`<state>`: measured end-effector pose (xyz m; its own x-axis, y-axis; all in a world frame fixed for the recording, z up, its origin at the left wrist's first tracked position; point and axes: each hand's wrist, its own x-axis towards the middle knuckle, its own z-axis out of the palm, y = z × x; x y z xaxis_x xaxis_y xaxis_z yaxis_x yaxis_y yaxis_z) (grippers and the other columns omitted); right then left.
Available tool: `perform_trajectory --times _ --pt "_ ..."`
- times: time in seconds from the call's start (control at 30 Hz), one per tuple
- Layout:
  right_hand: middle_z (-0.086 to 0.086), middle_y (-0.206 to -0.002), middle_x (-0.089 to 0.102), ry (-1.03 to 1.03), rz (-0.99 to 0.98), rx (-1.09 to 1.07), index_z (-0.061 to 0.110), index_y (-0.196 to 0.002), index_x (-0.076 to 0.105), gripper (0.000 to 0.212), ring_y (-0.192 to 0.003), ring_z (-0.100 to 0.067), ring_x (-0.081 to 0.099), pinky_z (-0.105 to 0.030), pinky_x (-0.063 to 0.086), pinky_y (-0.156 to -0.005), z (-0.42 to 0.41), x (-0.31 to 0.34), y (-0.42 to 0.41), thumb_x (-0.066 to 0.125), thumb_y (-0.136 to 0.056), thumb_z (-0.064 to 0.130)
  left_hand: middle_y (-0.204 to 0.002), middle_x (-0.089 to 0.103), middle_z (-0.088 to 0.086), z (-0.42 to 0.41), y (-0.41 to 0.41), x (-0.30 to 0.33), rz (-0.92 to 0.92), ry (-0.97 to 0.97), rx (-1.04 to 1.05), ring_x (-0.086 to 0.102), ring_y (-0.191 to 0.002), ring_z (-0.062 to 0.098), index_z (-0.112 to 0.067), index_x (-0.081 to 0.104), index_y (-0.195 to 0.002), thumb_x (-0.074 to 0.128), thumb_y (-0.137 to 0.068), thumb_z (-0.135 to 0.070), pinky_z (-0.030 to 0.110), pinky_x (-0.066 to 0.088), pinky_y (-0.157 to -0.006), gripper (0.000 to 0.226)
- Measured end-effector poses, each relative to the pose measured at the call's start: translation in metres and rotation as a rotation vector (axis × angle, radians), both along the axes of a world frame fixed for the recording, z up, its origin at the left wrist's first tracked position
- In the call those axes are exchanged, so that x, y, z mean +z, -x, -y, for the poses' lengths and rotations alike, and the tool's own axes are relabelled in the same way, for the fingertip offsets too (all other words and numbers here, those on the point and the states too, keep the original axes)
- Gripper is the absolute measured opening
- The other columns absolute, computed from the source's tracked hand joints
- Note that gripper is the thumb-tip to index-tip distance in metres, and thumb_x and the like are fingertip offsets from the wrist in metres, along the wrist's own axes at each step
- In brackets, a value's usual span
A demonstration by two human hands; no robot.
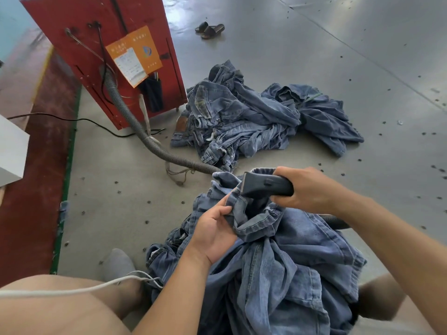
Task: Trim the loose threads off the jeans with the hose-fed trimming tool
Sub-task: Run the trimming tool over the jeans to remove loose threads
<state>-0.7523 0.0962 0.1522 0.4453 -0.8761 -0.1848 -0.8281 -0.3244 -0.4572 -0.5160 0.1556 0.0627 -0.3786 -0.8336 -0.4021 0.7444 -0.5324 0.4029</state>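
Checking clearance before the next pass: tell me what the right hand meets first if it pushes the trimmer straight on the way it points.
Likely the jeans: the right hand aims the trimming tool left at the hem bunched by the left hand.

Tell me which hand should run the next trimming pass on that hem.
Right. The right hand already grips the trimming tool, its head at the jeans hem; the left hand pinches the fabric to present it.

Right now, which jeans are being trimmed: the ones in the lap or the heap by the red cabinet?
The jeans in the lap: the left hand pinches their hem, and the trimming tool in the right hand meets it. The floor heap lies untouched.
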Motion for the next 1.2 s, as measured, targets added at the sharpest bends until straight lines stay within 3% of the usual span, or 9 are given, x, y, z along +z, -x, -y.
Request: perform_trajectory --times 0.1,0.3,0.47,0.53,0.77,0.97,1.1,1.2 --pt "0.018 -0.075 0.064 0.063 0.031 -0.020 0.039 -0.092 0.053 0.025 -0.066 0.000 0.059 -0.027 0.044 -0.060 0.001 -0.002 -0.002 0.075 -0.086 0.049 -0.146 0.056 0.020 0.002 -0.004 -0.002 -0.008 0.014 -0.006 0.058 -0.131 0.035 -0.008 0.058 -0.143 0.037 -0.096 -0.004 0.052 0.045 -0.111 0.052" --pt "0.015 -0.073 0.065 0.053 0.126 -0.131 0.045 -0.089 0.053 0.026 -0.070 0.001 0.062 -0.017 0.041 -0.056 0.006 0.000 0.016 0.078 -0.085 0.043 -0.148 0.056 0.020 0.006 -0.007 -0.001 0.017 -0.032 0.045 0.057 -0.133 0.035 -0.008 0.057 -0.144 0.037 -0.095 -0.004 0.053 0.051 -0.104 0.053" --pt "0.019 -0.075 0.065 0.003 -0.029 0.017 0.043 -0.096 0.053 0.026 -0.069 -0.001 0.062 -0.027 0.048 -0.062 0.003 -0.004 0.011 0.076 -0.085 0.047 -0.148 0.054 0.023 0.005 -0.006 0.004 0.027 0.014 -0.001 0.053 -0.138 0.038 -0.007 0.053 -0.148 0.036 -0.097 -0.005 0.053 0.048 -0.110 0.054" --pt "0.018 -0.077 0.066 0.033 -0.050 0.053 0.042 -0.101 0.053 0.026 -0.067 -0.002 0.061 -0.030 0.052 -0.065 0.000 -0.008 0.002 0.074 -0.086 0.048 -0.146 0.056 0.023 0.002 -0.005 0.006 0.038 0.051 -0.055 0.058 -0.132 0.036 -0.005 0.054 -0.146 0.035 -0.098 -0.005 0.050 0.051 -0.105 0.051" --pt "0.019 -0.075 0.065 0.099 0.065 -0.011 0.044 -0.101 0.053 0.027 -0.074 0.004 0.061 -0.022 0.042 -0.060 0.005 0.002 0.013 0.075 -0.085 0.046 -0.147 0.056 0.020 0.003 -0.008 0.007 0.058 0.030 -0.048 0.060 -0.129 0.031 -0.008 0.059 -0.143 0.036 -0.097 -0.005 0.046 0.053 -0.101 0.051" --pt "0.019 -0.076 0.063 0.019 -0.053 0.051 0.044 -0.101 0.050 0.027 -0.065 -0.001 0.060 -0.028 0.050 -0.062 0.001 -0.007 0.008 0.073 -0.087 0.048 -0.152 0.051 0.022 0.003 -0.008 0.004 0.078 0.067 -0.093 0.049 -0.141 0.037 -0.010 0.054 -0.148 0.032 -0.100 -0.005 0.051 0.042 -0.114 0.052" --pt "0.024 -0.077 0.062 0.059 0.045 0.069 0.048 -0.102 0.048 0.029 -0.074 0.006 0.060 -0.021 0.043 -0.060 -0.003 -0.003 -0.002 0.072 -0.088 0.052 -0.146 0.056 0.020 0.000 -0.006 0.004 0.081 0.082 -0.115 0.060 -0.129 0.031 -0.010 0.057 -0.145 0.039 -0.098 -0.004 0.046 0.049 -0.107 0.050" --pt "0.020 -0.080 0.065 0.064 0.127 -0.014 0.043 -0.104 0.053 0.028 -0.073 0.005 0.061 -0.023 0.046 -0.063 -0.002 0.004 0.003 0.076 -0.088 0.046 -0.141 0.061 0.018 0.004 -0.008 0.003 0.077 0.035 -0.022 0.061 -0.124 0.029 -0.009 0.061 -0.141 0.043 -0.095 -0.005 0.048 0.044 -0.114 0.050"
